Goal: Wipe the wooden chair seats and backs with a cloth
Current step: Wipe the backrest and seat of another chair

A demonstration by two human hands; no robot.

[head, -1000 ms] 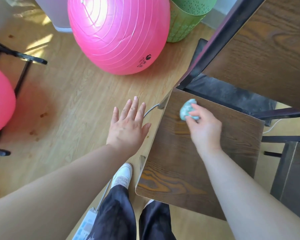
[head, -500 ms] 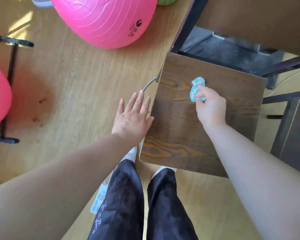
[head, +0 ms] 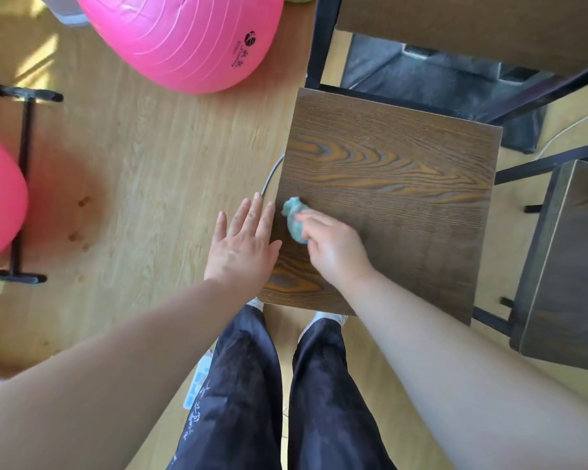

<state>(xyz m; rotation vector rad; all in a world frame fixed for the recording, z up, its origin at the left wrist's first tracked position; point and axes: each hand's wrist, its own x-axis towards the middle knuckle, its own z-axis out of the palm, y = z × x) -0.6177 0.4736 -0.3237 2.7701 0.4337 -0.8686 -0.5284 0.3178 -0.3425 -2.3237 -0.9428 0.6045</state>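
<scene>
Our right hand (head: 333, 247) has its fingers closed around the bunched cloth (head: 295, 218), pressing it on the chair seat (head: 404, 184) close to the left edge. Our left hand (head: 241, 245) is flat, fingers apart, maybe just touching that edge. Most unwiped wood lies right and far from the cloth.

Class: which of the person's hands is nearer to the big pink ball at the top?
Left. The left hand lies open below the pink ball; the right hand, gripping the cloth, is farther right.
</scene>
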